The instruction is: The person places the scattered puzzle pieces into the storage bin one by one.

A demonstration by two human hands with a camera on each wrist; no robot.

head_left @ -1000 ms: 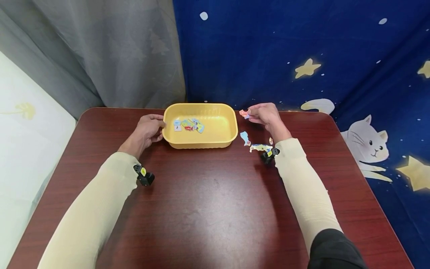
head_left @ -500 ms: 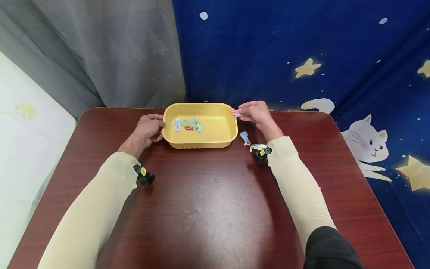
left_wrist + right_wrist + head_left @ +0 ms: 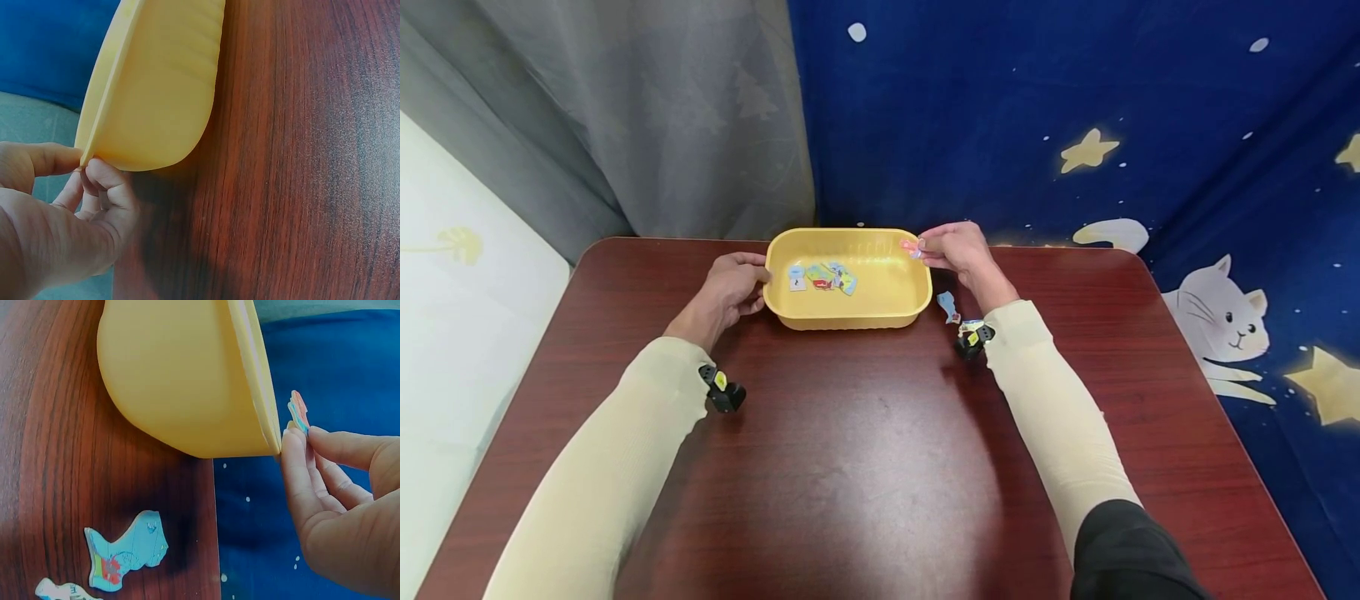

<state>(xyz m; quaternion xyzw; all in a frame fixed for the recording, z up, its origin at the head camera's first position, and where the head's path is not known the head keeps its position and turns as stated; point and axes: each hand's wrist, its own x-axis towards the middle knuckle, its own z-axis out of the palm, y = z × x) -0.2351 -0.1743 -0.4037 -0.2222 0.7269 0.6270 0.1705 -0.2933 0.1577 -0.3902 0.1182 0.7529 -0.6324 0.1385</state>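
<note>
A yellow plastic basin stands near the table's far edge. At its left end my left hand pinches the rim between thumb and fingers, as the left wrist view shows. My right hand is at the right end, thumb and fingertips pinching a small pink and blue puzzle piece above the inside of the basin. In the right wrist view this puzzle piece is seen nearly edge-on, just past the rim. Several flat printed puzzle pieces lie inside, towards the left.
Right of the basin a light blue puzzle piece lies on the dark red wooden table. Another pale puzzle piece is beside it, partly hidden by the right wrist camera in the head view. Curtains hang behind the table.
My right hand has moved left with the pink puzzle piece, from beside the basin to over its right rim. The left hand and the basin have stayed in place.
</note>
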